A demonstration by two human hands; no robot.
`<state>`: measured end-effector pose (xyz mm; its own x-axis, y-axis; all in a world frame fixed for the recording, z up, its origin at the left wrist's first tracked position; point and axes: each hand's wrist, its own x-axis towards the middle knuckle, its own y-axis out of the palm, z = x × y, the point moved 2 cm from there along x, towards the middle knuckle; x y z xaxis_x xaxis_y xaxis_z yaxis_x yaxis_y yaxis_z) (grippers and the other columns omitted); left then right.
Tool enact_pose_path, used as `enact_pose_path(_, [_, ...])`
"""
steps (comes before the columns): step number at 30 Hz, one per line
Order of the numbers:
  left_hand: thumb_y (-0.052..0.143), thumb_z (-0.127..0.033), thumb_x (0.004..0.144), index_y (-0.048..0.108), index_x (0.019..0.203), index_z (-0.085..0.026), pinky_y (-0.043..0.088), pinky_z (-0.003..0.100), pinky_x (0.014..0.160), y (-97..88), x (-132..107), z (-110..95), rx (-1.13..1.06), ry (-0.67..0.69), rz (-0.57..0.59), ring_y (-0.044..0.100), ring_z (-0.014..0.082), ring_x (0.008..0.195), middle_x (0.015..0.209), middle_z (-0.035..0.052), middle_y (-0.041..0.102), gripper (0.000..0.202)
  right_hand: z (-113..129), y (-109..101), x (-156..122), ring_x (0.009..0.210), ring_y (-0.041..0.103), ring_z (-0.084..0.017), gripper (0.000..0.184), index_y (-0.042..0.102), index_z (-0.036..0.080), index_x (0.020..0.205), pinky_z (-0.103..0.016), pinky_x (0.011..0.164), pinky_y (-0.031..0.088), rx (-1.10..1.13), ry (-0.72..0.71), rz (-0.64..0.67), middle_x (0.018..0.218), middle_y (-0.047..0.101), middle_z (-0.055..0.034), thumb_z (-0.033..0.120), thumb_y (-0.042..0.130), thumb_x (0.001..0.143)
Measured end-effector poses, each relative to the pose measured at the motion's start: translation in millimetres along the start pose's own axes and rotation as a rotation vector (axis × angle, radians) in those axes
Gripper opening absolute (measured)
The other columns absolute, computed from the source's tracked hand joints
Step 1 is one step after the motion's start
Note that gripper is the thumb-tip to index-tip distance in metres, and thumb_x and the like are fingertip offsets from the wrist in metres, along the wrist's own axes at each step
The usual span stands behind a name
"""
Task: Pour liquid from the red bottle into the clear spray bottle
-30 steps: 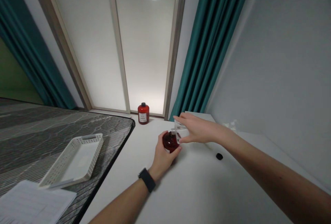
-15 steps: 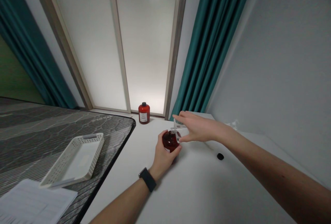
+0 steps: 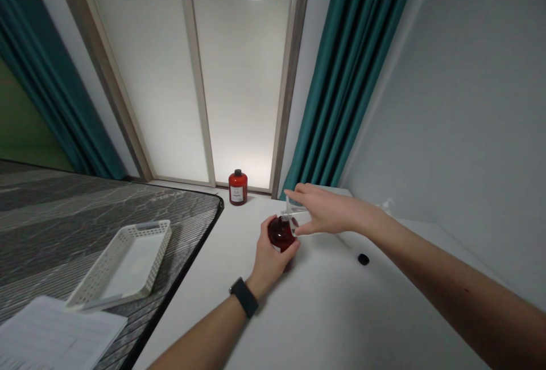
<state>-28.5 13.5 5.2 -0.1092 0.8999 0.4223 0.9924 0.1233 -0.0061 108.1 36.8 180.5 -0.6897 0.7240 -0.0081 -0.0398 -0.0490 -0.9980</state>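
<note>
My left hand [image 3: 273, 253] is closed around a dark reddish-brown bottle [image 3: 280, 234] standing on the white tabletop [image 3: 324, 313]. In my right hand [image 3: 322, 210] is a clear bottle [image 3: 294, 216], tipped on its side with its narrow neck pointing left. That neck sits at the mouth of the brown bottle; whether the two touch, I cannot tell. My fingers cover part of the clear bottle, and a flow of liquid cannot be made out. A black cap [image 3: 363, 259] lies on the table below my right forearm.
A red bottle [image 3: 238, 189] with a white label and dark cap stands at the back by the frosted door [image 3: 243, 102]. To the left, a white perforated basket [image 3: 123, 264] and papers [image 3: 55, 333] lie on a grey patterned surface [image 3: 183, 205]. A teal curtain [image 3: 345, 85] hangs behind.
</note>
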Motion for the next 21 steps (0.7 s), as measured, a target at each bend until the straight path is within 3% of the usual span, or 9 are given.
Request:
enact_pose_path(10, [0.08,-0.028,0.072,0.045,0.131,-0.022,0.047,0.046,0.106,-1.3,-0.1,1.0,0.005,0.006,0.008,0.062,0.0268,0.117,0.127,0.0094,0.061,0.068,-2.1,1.3,-3.7,0.121,0.055,-0.035,0.084,0.044,0.015,0.15,-0.046,0.101,0.049,0.06,0.029,-0.001,0.126,0.059,-0.0171,0.04,0.077,0.077])
enact_pose_path(16, [0.081,-0.03,0.072,0.044,0.132,-0.022,0.047,0.048,0.105,-1.6,0.0,2.0,0.053,0.018,0.066,0.061,0.0279,0.117,0.127,0.0108,0.06,0.071,-8.6,12.4,-18.5,0.125,0.053,-0.033,0.087,0.038,0.021,0.153,-0.047,0.105,0.045,0.132,0.059,-0.053,0.133,0.055,-0.0158,0.04,0.077,0.078])
enact_pose_path(21, [0.081,-0.029,0.071,0.044,0.133,-0.02,0.046,0.048,0.106,0.7,-4.5,2.3,0.097,0.036,0.122,0.06,0.0282,0.117,0.126,0.0115,0.06,0.072,-11.6,22.0,-31.8,0.129,0.051,-0.032,0.091,0.034,0.014,0.155,-0.045,0.108,0.043,0.169,0.123,-0.041,0.138,0.052,-0.0188,0.04,0.077,0.08])
